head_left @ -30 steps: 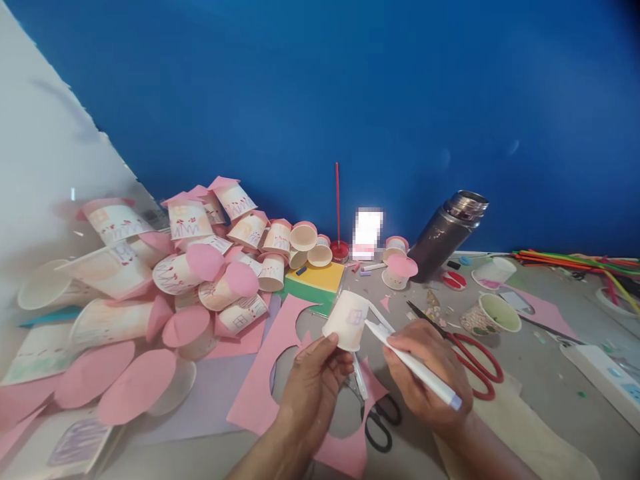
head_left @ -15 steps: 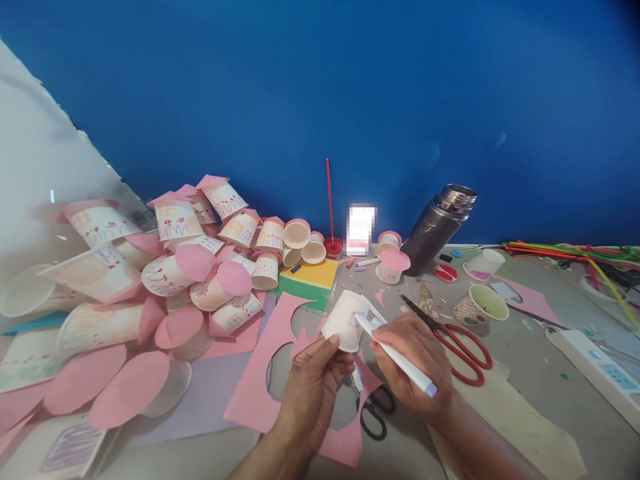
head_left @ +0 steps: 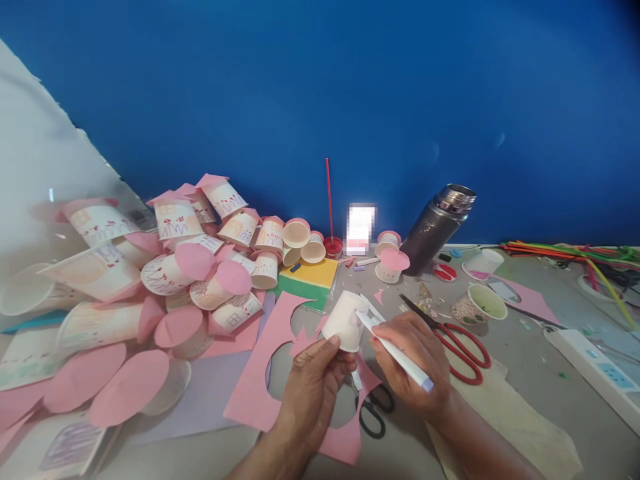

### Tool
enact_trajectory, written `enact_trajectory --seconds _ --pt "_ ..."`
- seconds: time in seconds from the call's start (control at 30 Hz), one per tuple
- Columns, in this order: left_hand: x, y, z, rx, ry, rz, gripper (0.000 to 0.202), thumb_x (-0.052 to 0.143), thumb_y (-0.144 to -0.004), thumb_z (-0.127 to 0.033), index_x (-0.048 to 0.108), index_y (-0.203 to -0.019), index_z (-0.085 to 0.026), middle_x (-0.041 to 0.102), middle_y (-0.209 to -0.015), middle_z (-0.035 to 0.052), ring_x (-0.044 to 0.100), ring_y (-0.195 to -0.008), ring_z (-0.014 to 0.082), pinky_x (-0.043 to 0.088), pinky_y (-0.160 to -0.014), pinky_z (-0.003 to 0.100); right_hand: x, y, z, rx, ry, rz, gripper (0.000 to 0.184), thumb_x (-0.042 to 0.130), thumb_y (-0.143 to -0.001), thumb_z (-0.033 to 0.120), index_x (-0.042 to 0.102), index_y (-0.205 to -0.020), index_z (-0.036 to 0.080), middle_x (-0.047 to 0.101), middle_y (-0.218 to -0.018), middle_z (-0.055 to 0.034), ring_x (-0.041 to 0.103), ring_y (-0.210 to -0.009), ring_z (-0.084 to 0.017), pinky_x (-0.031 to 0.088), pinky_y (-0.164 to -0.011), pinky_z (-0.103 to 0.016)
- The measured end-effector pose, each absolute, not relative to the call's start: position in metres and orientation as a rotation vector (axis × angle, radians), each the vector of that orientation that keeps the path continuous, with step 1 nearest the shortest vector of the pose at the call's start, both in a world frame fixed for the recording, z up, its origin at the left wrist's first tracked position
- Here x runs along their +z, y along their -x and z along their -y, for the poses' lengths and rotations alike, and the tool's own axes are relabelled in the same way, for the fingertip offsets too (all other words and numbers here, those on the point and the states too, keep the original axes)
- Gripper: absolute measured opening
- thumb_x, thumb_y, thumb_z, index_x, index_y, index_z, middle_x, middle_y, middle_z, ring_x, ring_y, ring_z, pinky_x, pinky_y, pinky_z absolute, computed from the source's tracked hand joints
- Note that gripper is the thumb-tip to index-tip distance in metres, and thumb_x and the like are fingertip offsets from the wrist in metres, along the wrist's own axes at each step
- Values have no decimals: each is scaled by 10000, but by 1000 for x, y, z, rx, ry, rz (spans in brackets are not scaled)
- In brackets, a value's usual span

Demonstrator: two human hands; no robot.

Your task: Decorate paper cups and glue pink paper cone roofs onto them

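Note:
My left hand [head_left: 314, 375] is closed around the rim end of a small white paper cup [head_left: 344, 320], held on its side above the table. My right hand [head_left: 411, 363] grips a white marker with a lilac end [head_left: 395, 353]; its tip rests against the cup's side. Beneath my hands lie a pink paper sheet with round cut-outs [head_left: 260, 380] and black-handled scissors [head_left: 373, 413].
A heap of decorated cups with pink paper lids [head_left: 175, 267] fills the left. Red-handled scissors [head_left: 463, 347] lie right of my hand. A metal flask [head_left: 437, 223], more cups [head_left: 477, 303], coloured pipe cleaners [head_left: 575, 253] and a white power strip [head_left: 595, 373] are to the right.
The cup has been turned in my left hand, so its drawn window no longer shows. The marker tip stays on the cup's side. The view shifted slightly.

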State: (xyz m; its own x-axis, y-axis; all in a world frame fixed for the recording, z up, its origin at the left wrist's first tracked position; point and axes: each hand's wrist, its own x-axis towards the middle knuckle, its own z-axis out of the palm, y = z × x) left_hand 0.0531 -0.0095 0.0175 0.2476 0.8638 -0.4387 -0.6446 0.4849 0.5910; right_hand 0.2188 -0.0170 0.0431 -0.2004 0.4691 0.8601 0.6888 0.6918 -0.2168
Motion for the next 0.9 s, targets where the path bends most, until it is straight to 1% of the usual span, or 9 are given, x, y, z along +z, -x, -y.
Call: enact_trajectory --seconds 0.13,0.3,0.53,0.77,0.9 --pt "18 -54 9 1048 -310 -812 340 949 -627 -342 797 -771 -74 725 -675 82 666 -641 149 581 -681 254 44 -219 17 -263 913 1838 247 646 -893 -9 625 -1104 118 738 -821 -86 641 -689 -190 519 -643 -356" --pt "18 -54 9 1047 -309 -807 341 952 -621 -344 792 -757 -74 723 -678 81 667 -649 150 588 -683 257 44 -219 19 -259 909 1855 239 642 -899 -6 622 -1107 110 734 -828 -90 634 -698 -186 515 -658 -356" --pt "20 -53 10 1040 -313 -802 351 950 -621 -343 787 -764 -67 711 -686 80 659 -657 154 596 -681 267 43 -220 19 -265 948 1827 246 644 -883 -10 622 -1081 134 725 -814 -82 599 -707 -198 518 -651 -352" --pt "19 -52 10 1044 -303 -807 315 929 -655 -320 789 -798 -76 713 -709 82 661 -675 159 594 -702 274 46 -221 21 -256 984 1816 221 634 -881 -12 623 -1038 143 707 -787 -72 590 -693 -194 504 -641 -346" --pt "19 -52 10 1036 -297 -804 347 943 -632 -336 790 -795 -71 715 -699 87 661 -666 160 591 -695 270 46 -222 20 -263 972 1807 234 625 -882 -20 619 -1048 145 706 -788 -69 595 -690 -191 502 -643 -341"
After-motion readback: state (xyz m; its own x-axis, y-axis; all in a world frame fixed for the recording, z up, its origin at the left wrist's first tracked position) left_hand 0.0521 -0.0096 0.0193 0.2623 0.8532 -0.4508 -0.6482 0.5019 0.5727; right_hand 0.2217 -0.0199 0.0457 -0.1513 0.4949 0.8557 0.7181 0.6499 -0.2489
